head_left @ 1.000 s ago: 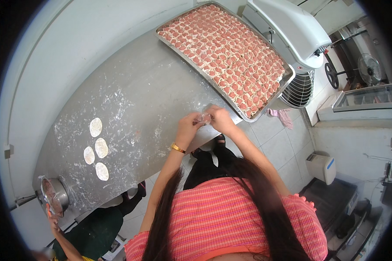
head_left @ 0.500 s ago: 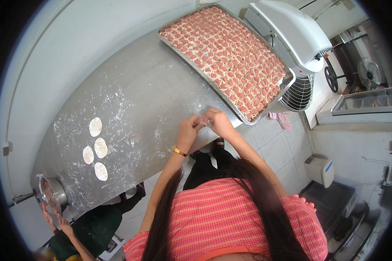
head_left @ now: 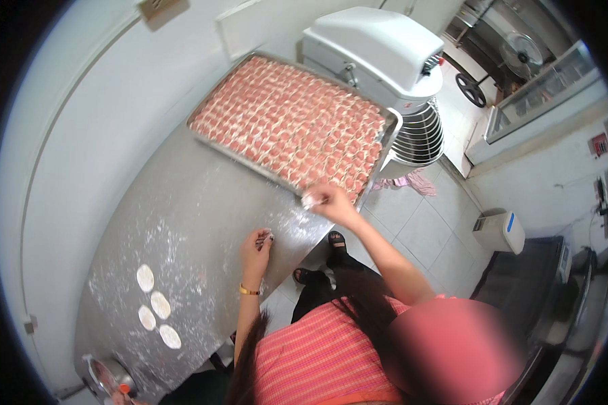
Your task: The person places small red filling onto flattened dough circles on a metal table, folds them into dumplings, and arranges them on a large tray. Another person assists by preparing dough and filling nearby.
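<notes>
My right hand (head_left: 330, 204) is closed in a pinch by the near edge of a big metal tray (head_left: 217, 148). Between its fingertips is a small whitish dumpling (head_left: 309, 201). Rows of small dumplings with pink filling (head_left: 287, 115) cover the tray. Lower and to the left, my left hand (head_left: 255, 248) hangs over the floured metal table (head_left: 216, 196) with loosely curled fingers. I see nothing held in it. Several flat round dough wrappers (head_left: 161, 305) lie on the table's left part.
A metal bowl (head_left: 115, 373) stands at the lower left, with another person's hand (head_left: 120, 397) at it. A white mixer (head_left: 378, 50) with a wire guard (head_left: 419, 138) stands behind the tray. A pink cloth (head_left: 419, 182) lies on the tiled floor (head_left: 398, 216).
My hands were together at the table's near edge and are now apart. The right one has reached the tray with the dumpling; the left has drawn away leftward. The view has shifted.
</notes>
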Demonstrator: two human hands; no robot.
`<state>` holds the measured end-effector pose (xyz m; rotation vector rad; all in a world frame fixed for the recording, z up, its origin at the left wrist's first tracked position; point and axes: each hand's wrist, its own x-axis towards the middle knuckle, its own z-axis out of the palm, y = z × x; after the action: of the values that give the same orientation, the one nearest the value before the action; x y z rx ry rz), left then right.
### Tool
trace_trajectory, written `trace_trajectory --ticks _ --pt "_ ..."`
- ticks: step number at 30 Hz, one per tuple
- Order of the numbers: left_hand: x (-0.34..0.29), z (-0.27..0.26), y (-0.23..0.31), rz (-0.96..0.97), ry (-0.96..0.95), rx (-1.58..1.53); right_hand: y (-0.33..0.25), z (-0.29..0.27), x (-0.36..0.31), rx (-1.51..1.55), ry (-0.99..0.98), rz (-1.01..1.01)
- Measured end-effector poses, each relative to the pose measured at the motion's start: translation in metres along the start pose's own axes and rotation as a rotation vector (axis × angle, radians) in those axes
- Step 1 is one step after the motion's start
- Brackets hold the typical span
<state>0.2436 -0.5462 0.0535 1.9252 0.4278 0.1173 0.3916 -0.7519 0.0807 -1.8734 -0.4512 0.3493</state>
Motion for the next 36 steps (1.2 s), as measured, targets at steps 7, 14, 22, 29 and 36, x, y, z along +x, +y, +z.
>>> trace_trajectory --ticks 7,14,22,29,36 --pt "0.083 0.034 0.096 0.352 -0.159 0.164 0.029 -0.186 0.038 0.130 0.432 0.116" --pt "0.216 0.165 0.191 0.983 -0.336 0.565 0.069 -0.259 0.082 0.075 0.544 0.202" --pt "0.300 0.297 0.205 1.067 -0.474 0.868 0.090 -0.272 0.109 -0.283 0.588 0.101" --pt "0.306 0.306 0.198 1.110 -0.519 1.002 0.079 -0.255 0.121 -0.463 0.585 0.070" --pt "0.308 0.296 0.191 1.131 -0.433 0.878 0.071 -0.226 0.136 -0.859 0.566 0.113"
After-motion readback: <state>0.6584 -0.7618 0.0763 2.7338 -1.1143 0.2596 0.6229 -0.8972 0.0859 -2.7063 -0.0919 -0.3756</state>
